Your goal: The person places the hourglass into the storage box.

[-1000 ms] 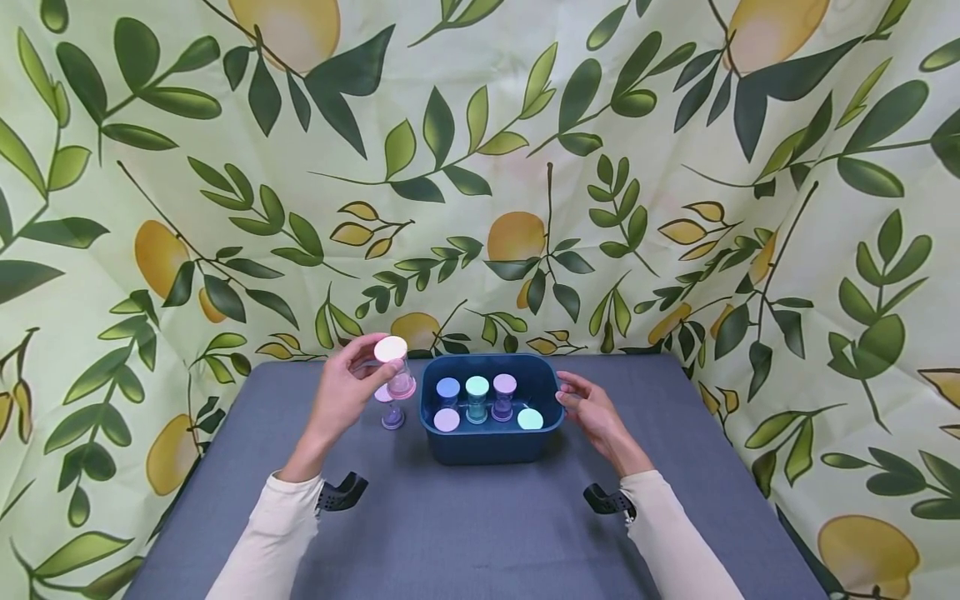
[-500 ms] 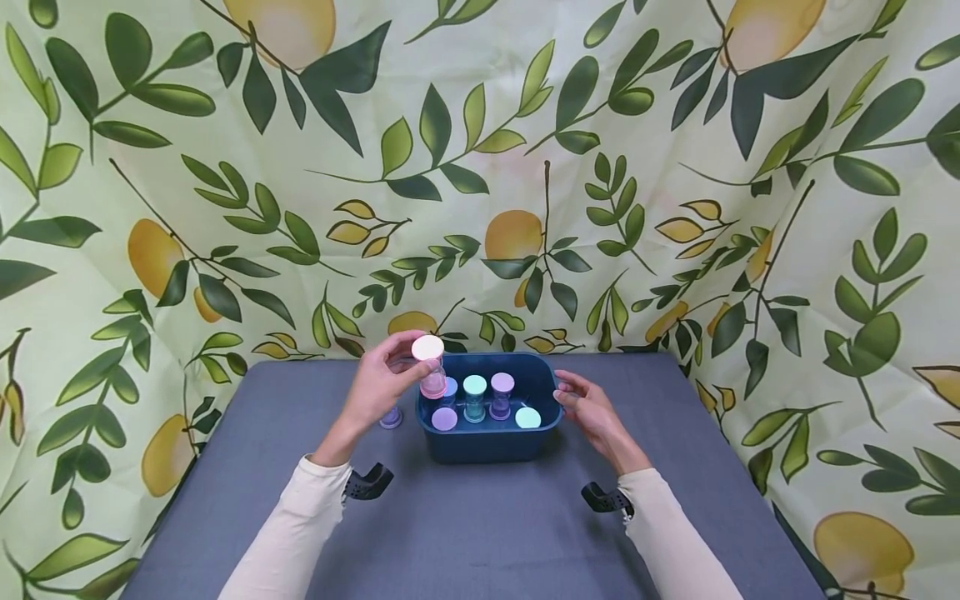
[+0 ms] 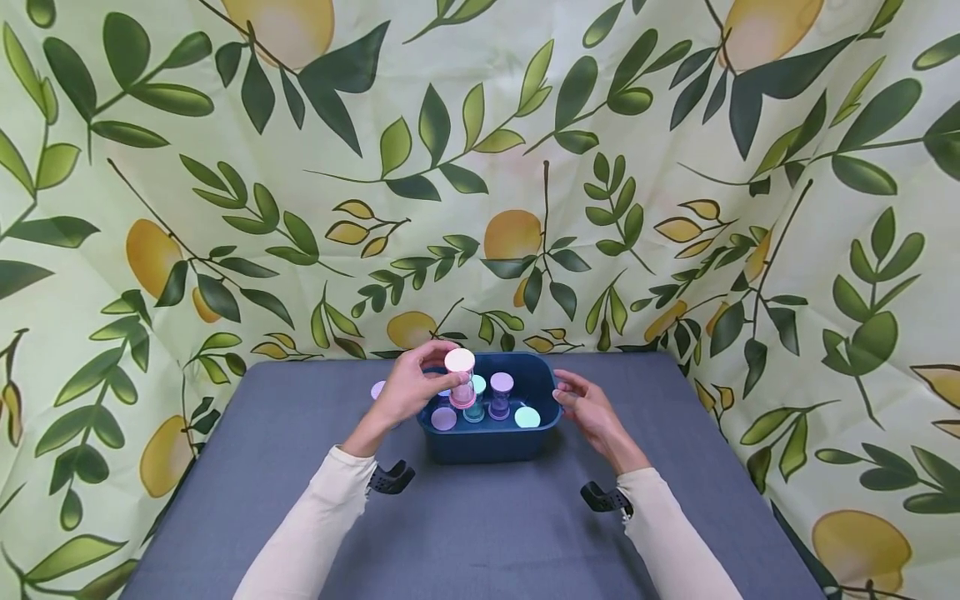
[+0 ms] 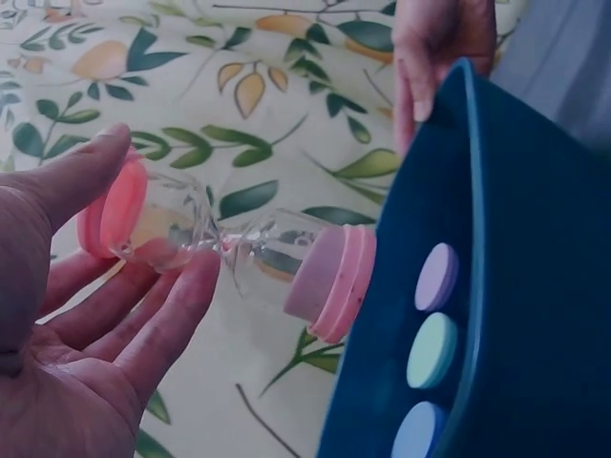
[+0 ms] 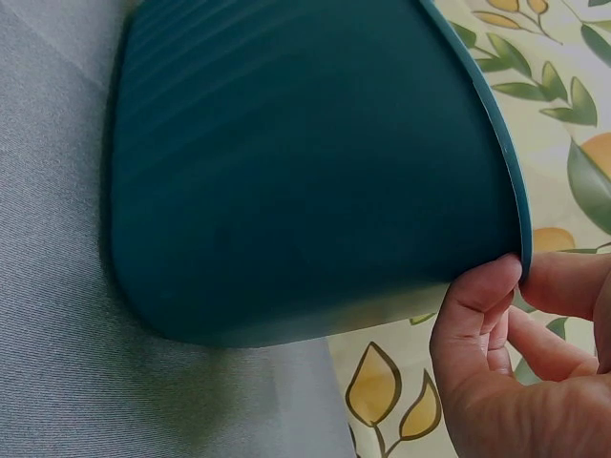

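My left hand (image 3: 415, 382) grips a clear sand timer with pink end caps (image 3: 461, 387) between thumb and fingers, holding it over the left part of a dark blue bin (image 3: 487, 448). In the left wrist view, the pink sand timer (image 4: 272, 258) lies sideways across the picture, one cap at the thumb and the other near the bin wall. Thumb and fingers of my right hand (image 5: 477, 353) pinch the rim of the bin (image 5: 286, 191) at its right end. Inside stand several more sand timers, among them a purple one (image 3: 501, 397) and a mint-capped one (image 3: 527, 417).
Left of the bin, a lilac-capped sand timer (image 3: 378, 389) stands on the grey cloth-covered table (image 3: 480, 533), mostly behind my left hand. A leaf-and-lemon patterned cloth (image 3: 480, 167) rises behind and along both sides of the table.
My left hand has carried the pink sand timer rightward, from beside the bin to over it, now covering part of the lilac-capped one on the table. My right hand stays at the rim.
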### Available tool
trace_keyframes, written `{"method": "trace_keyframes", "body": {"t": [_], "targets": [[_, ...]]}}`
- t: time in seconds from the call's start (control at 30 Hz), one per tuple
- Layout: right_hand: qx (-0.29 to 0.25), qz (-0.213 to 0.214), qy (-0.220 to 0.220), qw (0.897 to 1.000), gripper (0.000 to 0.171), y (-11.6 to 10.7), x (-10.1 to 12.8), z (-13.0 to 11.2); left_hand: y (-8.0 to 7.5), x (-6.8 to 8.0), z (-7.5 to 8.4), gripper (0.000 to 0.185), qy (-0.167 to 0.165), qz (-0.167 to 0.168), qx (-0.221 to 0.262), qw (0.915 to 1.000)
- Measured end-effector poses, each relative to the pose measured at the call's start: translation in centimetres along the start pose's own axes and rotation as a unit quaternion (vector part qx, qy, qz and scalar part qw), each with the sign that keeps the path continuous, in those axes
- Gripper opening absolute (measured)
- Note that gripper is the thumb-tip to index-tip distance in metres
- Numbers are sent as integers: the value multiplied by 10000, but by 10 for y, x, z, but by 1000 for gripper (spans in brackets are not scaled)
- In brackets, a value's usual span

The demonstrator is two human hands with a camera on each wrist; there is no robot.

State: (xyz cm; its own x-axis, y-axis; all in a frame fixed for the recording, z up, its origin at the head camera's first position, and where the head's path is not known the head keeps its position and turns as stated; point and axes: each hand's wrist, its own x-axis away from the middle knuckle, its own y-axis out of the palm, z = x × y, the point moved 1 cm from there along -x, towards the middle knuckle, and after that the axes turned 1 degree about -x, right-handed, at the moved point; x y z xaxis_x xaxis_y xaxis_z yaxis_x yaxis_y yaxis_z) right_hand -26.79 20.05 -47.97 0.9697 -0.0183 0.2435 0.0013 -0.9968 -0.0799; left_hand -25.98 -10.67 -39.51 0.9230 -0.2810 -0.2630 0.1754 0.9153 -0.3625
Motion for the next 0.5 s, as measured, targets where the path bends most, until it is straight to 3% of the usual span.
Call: {"method": "trace_keyframes", "body": {"t": [0.5], "targets": [[-50, -12, -34, 10000, 47, -1, 0, 1, 22, -12, -14, 44, -223, -627, -304, 9973]]}}
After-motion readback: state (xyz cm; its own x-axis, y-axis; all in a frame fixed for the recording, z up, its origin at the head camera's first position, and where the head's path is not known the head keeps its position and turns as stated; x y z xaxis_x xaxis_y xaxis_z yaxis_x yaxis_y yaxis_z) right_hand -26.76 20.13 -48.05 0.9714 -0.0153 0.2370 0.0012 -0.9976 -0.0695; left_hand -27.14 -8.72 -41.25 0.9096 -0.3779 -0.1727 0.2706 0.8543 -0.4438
